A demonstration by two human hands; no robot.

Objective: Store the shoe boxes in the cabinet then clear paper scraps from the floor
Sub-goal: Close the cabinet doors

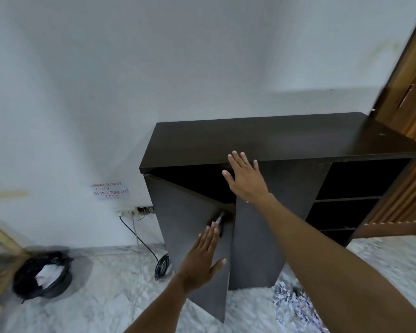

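A dark brown cabinet (269, 138) stands against the white wall. Its left door (185, 224) hangs partly ajar, swung out toward me. My left hand (204, 255) lies flat with fingers apart on that door, just below its metal handle (218, 221). My right hand (245, 179) is spread flat on the top of the right door (286, 212), which looks closed. Both hands hold nothing. A heap of white paper scraps (293, 306) lies on the floor at the cabinet's foot, partly hidden by my right arm. No shoe boxes are visible.
Open dark shelves (351, 195) fill the cabinet's right side. A black-lined bin (42, 275) with white paper stands on the marble floor at left. Cables (139, 239) run down from a wall socket to a coil beside the cabinet. A wooden door (408, 92) stands at right.
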